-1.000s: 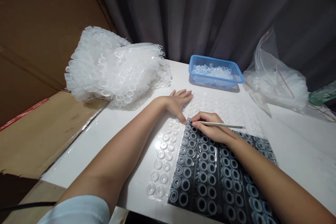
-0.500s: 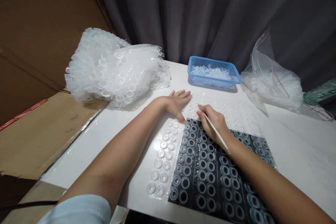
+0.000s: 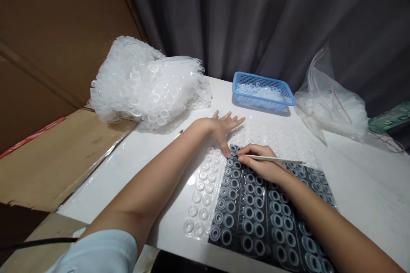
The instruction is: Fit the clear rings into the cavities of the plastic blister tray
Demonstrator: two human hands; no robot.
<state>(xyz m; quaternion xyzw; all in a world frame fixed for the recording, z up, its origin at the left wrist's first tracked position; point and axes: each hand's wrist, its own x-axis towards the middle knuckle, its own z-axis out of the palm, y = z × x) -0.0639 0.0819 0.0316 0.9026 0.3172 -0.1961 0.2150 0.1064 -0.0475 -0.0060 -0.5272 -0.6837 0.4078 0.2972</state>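
Green plastic [image 3: 388, 118], markings [image 3: 402, 113] blurred, beyond stick [image 3: 272, 159]

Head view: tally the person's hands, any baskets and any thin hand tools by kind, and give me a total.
Left hand and right hand: 2
Blue basket: 1
Thin tool: 1
Total: 4

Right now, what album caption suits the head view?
Right hand holding slim stick at ringed plastic sheet, left hand splayed nearby.

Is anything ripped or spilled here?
Yes, one thing looks odd: the brown cardboard on the left has a ragged near edge, as if torn. I see no clear spill; the small pale pieces lie inside the upright blue basket.
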